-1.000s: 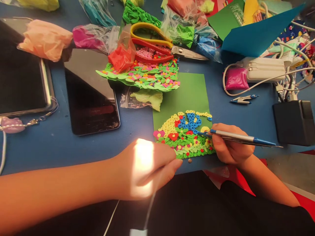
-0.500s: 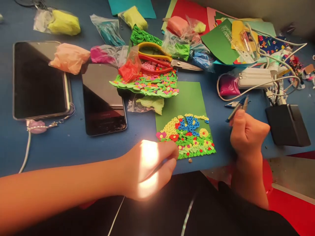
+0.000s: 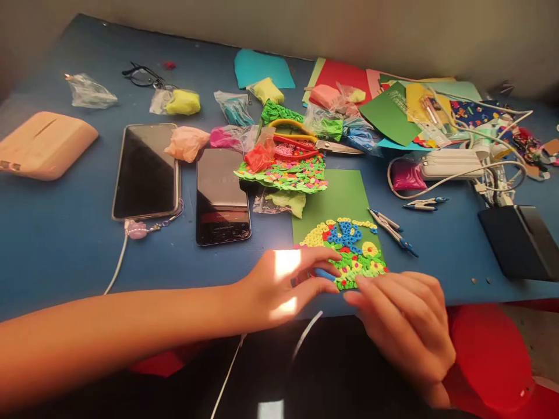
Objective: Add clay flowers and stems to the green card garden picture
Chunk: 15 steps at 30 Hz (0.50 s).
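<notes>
A green card lies at the table's near edge, its lower half covered by a picture of small clay pieces in yellow, blue, red and green. My left hand rests on the card's lower left corner, thumb and forefinger pinched around a small blue bit. My right hand sits just below the card, fingers loosely spread and holding nothing, with its fingertips beside the left fingertips. A blue-tipped metal tool lies on the table right of the card.
Two phones lie to the left, and a tan case at far left. Behind the card are a second clay piece, scissors, bags of coloured clay and paper sheets. A white power bank, cables and a black box are on the right.
My right hand lifted the tool off the picture, laid it on the table right of the card, and came down empty beside my left fingertips. The view pulled back.
</notes>
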Available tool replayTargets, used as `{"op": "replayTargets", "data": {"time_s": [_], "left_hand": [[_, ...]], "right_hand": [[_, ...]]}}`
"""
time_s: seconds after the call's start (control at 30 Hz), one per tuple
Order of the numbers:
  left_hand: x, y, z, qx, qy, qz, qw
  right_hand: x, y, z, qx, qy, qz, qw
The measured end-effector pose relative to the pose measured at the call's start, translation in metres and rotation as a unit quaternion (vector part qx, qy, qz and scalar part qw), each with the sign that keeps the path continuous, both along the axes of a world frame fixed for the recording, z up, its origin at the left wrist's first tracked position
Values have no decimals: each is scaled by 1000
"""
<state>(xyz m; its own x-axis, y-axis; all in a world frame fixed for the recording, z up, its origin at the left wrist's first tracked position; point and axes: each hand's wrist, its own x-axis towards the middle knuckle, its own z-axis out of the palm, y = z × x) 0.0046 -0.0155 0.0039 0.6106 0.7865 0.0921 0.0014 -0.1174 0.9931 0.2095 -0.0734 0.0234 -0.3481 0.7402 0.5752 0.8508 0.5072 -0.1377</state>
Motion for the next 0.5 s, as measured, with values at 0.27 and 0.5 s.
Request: {"op": "replayTargets", "data": {"time_s": [0.27, 0.5], "left_hand": [[-2, 5, 11, 59, 0, -68, 996], [-4, 5, 15, 182, 35, -83, 979]], "right_hand": [[-26, 0, 0, -10, 66, 83, 994], [-25, 5, -7, 14, 115, 61, 991]]}}
